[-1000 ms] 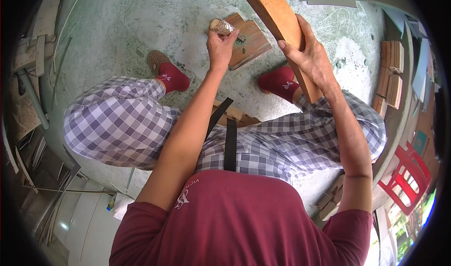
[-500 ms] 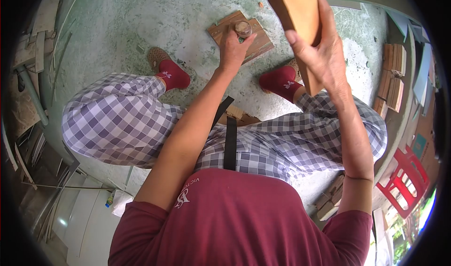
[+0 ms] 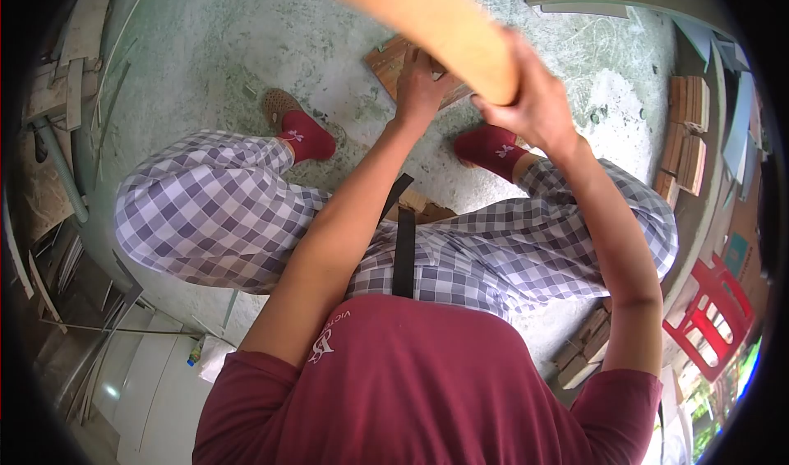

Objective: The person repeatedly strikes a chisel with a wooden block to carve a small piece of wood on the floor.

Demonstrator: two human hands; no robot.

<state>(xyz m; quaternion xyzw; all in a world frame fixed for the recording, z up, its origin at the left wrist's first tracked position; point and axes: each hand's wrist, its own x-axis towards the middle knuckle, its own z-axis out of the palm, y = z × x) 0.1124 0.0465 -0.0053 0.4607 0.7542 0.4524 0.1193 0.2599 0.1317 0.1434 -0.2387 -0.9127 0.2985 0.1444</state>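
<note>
My right hand grips the lower end of a long, curved, smooth wooden piece, which is blurred and reaches up to the top edge of the view. My left hand is low over a small wooden board lying on the floor between my feet. Its fingers are curled around a small round jar, now almost wholly hidden behind the wooden piece and the fingers. The wooden piece passes above the board and covers part of it.
My feet in red socks rest on the stained floor either side of the board. Stacked wood blocks and a red plastic chair are at the right. Wood scraps and a pipe lie at the left.
My right hand has swung the wooden piece left and tilted it over the board and my left hand. The jar, visible earlier, is now mostly covered.
</note>
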